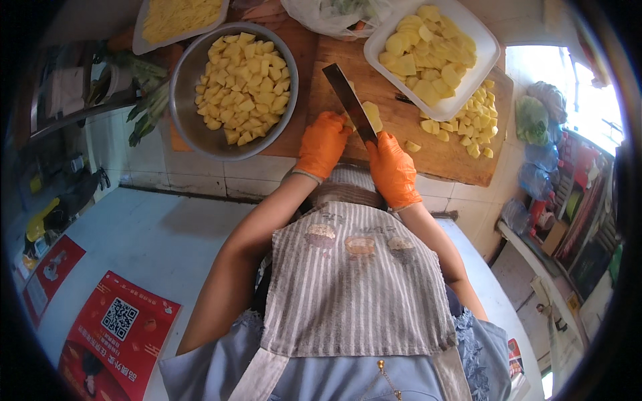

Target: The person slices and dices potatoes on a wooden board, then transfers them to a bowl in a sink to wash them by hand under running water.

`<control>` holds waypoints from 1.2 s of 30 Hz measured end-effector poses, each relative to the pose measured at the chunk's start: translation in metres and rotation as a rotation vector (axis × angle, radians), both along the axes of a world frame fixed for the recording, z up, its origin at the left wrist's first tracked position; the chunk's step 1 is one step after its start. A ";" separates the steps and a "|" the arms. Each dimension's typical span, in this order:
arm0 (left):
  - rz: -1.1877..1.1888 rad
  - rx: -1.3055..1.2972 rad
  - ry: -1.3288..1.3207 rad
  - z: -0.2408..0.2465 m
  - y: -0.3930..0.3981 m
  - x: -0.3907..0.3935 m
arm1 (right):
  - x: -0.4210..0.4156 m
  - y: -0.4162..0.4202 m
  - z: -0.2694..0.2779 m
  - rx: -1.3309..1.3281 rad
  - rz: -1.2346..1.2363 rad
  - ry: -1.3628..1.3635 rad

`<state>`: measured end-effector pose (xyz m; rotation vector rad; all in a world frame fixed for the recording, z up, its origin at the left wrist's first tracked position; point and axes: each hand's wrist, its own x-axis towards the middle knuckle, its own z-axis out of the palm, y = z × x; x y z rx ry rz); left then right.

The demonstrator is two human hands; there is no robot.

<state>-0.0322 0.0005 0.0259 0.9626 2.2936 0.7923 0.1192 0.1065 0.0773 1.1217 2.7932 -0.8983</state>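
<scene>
Both hands wear orange gloves. My right hand (392, 169) grips a cleaver (349, 104) at its near end, the dark blade slanting away to the upper left over a wooden cutting board (328, 75). Peeled potato pieces (371, 116) lie under and beside the blade. My left hand (325, 143) rests left of the cleaver with its fingertips against the potato; the blade partly hides the contact. One small potato chunk (413, 146) lies right of my right hand.
A steel bowl (179, 95) of potato chunks stands left. A white tub (476, 82) of potato slices sits at the upper right, beside a heap of potato cubes (471, 118). Shredded potato fills another tray (143, 45). A plastic bag (326, 17) and green vegetables (150, 108) lie nearby.
</scene>
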 end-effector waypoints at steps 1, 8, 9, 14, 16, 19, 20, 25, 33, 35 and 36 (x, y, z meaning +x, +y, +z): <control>0.006 -0.006 -0.003 0.001 0.001 0.001 | 0.000 -0.001 0.002 0.004 0.001 -0.013; 0.052 -0.038 -0.043 0.010 0.004 0.002 | -0.008 0.000 -0.022 -0.067 0.033 -0.154; 0.080 -0.029 -0.058 0.011 0.005 0.002 | -0.013 0.001 -0.026 -0.068 0.037 -0.134; 0.102 -0.064 -0.076 0.011 0.007 0.000 | -0.012 0.009 -0.006 -0.058 -0.025 -0.058; 0.115 -0.062 -0.066 0.010 0.005 0.002 | -0.006 0.004 0.005 -0.058 -0.050 -0.014; 0.125 -0.033 -0.097 0.007 0.003 0.003 | -0.004 -0.001 0.013 -0.063 -0.053 -0.029; 0.124 -0.039 -0.107 0.006 0.003 0.003 | -0.003 -0.002 0.011 -0.059 -0.051 -0.048; 0.092 -0.062 -0.056 0.002 0.001 0.002 | 0.001 -0.006 0.005 -0.047 -0.006 -0.122; 0.131 -0.048 -0.162 0.004 0.004 0.000 | -0.016 0.009 -0.023 -0.075 0.050 -0.125; 0.126 -0.032 -0.161 0.004 0.003 -0.002 | -0.010 0.006 -0.011 -0.044 0.000 -0.048; 0.123 -0.026 -0.163 0.004 0.002 -0.002 | -0.006 0.003 -0.005 -0.031 -0.025 -0.012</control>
